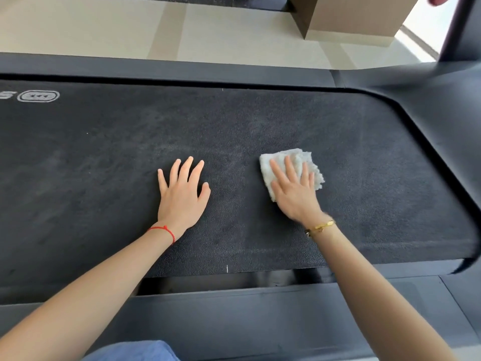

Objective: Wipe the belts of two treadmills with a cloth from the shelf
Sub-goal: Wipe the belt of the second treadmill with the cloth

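A black treadmill belt runs across the whole view from left to right. A folded white cloth lies on it right of the middle. My right hand presses flat on the cloth with straight fingers and covers its near half. My left hand rests flat on the bare belt, fingers spread, a hand's width left of the cloth. A white logo mark is printed on the belt at the far left.
Dark side rails border the belt, one on the far side and one on the near side. The motor cover curves round the belt's right end, with an upright post above it. Beyond lie a pale floor and a beige block.
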`<state>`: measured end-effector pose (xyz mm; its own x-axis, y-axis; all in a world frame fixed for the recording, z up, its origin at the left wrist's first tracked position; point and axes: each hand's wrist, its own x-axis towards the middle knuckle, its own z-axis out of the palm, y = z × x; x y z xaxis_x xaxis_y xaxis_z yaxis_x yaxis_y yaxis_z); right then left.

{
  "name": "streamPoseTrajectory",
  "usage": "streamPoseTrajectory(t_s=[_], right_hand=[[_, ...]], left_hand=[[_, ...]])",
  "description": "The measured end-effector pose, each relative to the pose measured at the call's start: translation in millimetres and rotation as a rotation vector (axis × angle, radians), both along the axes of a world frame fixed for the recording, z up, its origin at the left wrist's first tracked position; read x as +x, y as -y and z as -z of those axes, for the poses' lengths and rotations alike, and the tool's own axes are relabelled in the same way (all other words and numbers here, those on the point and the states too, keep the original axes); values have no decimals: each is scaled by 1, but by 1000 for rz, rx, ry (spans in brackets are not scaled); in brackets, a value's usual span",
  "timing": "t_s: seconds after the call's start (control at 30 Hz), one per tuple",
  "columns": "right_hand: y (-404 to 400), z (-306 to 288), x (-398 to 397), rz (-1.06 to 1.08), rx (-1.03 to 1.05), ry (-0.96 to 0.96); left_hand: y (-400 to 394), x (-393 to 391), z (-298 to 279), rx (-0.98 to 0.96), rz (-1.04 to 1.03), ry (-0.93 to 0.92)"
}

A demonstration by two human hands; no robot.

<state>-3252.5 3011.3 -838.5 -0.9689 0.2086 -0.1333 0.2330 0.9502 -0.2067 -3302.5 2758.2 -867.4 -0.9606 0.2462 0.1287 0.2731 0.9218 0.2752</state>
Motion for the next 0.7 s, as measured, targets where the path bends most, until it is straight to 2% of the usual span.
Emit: streamPoseTrajectory(t_s=[0.13, 0.23, 0.3, 0.4, 0.5, 0.57, 0.7], right_hand=[[39, 7, 25, -335, -1, -58], [21, 6, 18, -421, -24, -40], [-6, 5, -6, -319, 28, -31], [-34, -3, -51, -64, -39, 37], [-23, -2, -72, -23, -43, 32], [2, 2, -71, -114, -16, -2], [59, 4, -45, -488, 39, -55]], left_hand=[[0, 1, 0, -18, -3, -10], [1, 1, -1, -24, -1, -1], [1, 1, -3, -20, 5, 19], [1, 1, -5, 1, 8, 43], [10, 4, -8, 43, 15, 33], [22, 8, -10, 64, 20, 3], [51, 17, -16, 43, 14, -46]])
